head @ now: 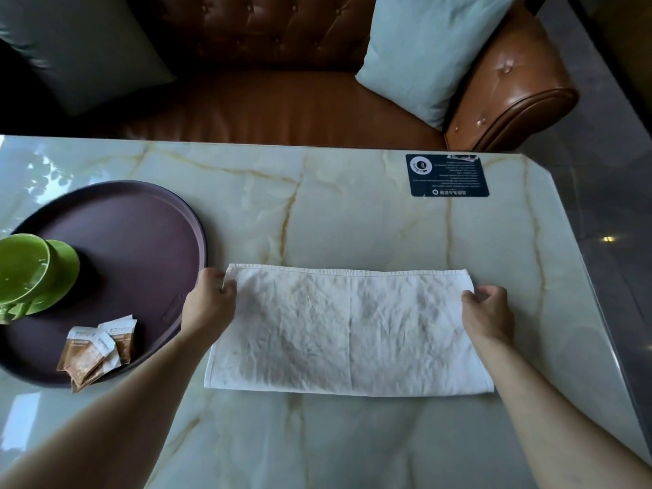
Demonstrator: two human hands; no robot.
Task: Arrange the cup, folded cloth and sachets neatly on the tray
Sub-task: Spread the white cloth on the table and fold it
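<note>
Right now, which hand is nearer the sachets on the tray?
Left. The left hand pinches the cloth's left end at the tray rim, just right of the sachets. The right hand holds the opposite end.

Left hand (211,294) and right hand (488,307) pinching, arms extended

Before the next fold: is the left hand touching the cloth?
Touching. The head view shows the left hand pinching the cloth at its far-left corner, fingers closed over the edge.
</note>
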